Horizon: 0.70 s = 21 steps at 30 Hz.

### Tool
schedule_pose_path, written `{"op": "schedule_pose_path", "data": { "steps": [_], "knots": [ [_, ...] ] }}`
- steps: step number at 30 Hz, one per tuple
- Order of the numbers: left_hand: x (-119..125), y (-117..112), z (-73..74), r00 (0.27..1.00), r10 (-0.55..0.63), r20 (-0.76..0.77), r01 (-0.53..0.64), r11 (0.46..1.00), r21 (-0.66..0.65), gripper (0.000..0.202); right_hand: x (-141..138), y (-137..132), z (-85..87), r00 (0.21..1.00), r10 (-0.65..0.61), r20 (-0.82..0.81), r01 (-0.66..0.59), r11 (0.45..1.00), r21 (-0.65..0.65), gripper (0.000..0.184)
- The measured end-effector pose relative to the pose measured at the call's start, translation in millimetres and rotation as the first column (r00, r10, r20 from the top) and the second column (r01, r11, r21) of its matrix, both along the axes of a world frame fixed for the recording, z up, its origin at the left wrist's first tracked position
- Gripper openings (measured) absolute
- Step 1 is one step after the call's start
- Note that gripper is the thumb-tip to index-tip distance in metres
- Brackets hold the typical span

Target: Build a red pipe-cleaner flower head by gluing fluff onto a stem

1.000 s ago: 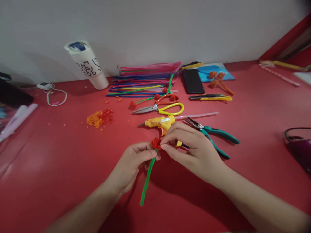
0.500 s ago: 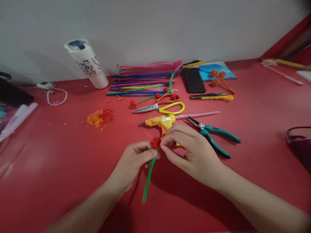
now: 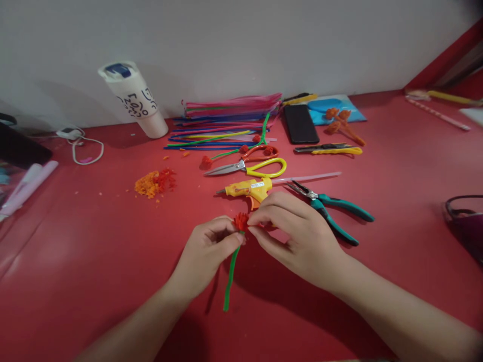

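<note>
My left hand (image 3: pixel 211 251) pinches a pipe-cleaner flower just under its head, thumb on the green stem (image 3: pixel 231 279). The fuzzy red flower head (image 3: pixel 240 221) points up and the stem hangs down below my fingers. From the right, my right hand (image 3: pixel 298 239) has thumb and index finger closed at the edge of the red head, pinching its fringe. Beyond my right fingers lies a yellow glue gun (image 3: pixel 245 188) with a glue stick in its back. Teal-handled pliers (image 3: pixel 332 211) rest beside my right hand, jaws apart.
Scissors (image 3: pixel 264 168) lie behind the glue gun. Many coloured pipe cleaners (image 3: pixel 230 118), a phone (image 3: pixel 301 124), a utility knife (image 3: pixel 328 149) and an orange pipe-cleaner piece (image 3: pixel 341 123) are farther back. Orange and red fluff (image 3: pixel 151 183) sits left, below a white tumbler (image 3: pixel 138 103).
The green stem's lower end has swung slightly right and up as the flower turned a little in my left fingers. My right hand keeps almost the same place at the head.
</note>
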<state>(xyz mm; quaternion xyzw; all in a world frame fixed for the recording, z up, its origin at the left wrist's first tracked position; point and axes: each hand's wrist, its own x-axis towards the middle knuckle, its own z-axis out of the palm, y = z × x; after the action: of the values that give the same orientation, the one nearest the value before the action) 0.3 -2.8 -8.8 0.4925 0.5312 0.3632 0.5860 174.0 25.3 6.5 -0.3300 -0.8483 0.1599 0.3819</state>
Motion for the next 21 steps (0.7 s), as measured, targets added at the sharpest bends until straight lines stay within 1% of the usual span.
{"op": "schedule_pose_path", "data": {
  "steps": [4, 9, 12, 15, 18, 21],
  "knots": [
    [-0.6, -0.6, 2.2, 0.996, -0.008, -0.088, 0.016, 0.995, 0.096, 0.019, -0.6, -0.7, -0.1, 1.000, 0.004, 0.012, -0.004, 1.000, 0.008, 0.012],
    [-1.2, -0.8, 2.7, 0.992, -0.012, -0.125, 0.029, 0.990, 0.137, 0.019, -1.0, 0.5, -0.8, 0.998, 0.022, 0.056, -0.025, 0.999, 0.048, 0.014],
    [-1.0, 0.1, 2.6, 0.993, -0.008, -0.122, 0.024, 0.992, 0.126, 0.020, 0.0, 1.4, -1.4, 0.998, 0.034, 0.056, -0.038, 0.997, 0.074, 0.013],
    [-1.4, 0.6, 2.1, 0.997, -0.008, -0.071, 0.013, 0.997, 0.072, 0.020, 1.5, 1.5, -1.2, 0.999, 0.032, 0.017, -0.033, 0.998, 0.061, 0.010],
    [-2.3, 0.0, 1.3, 0.999, 0.000, -0.036, 0.001, 1.000, 0.022, 0.020, 2.3, 1.0, -1.0, 1.000, 0.018, -0.020, -0.017, 0.998, 0.052, 0.012],
    [-2.7, -0.9, 1.5, 0.999, 0.000, -0.045, 0.002, 0.999, 0.042, 0.021, 2.3, 0.6, -1.5, 1.000, 0.018, -0.010, -0.017, 0.998, 0.067, 0.013]
  ]
}}
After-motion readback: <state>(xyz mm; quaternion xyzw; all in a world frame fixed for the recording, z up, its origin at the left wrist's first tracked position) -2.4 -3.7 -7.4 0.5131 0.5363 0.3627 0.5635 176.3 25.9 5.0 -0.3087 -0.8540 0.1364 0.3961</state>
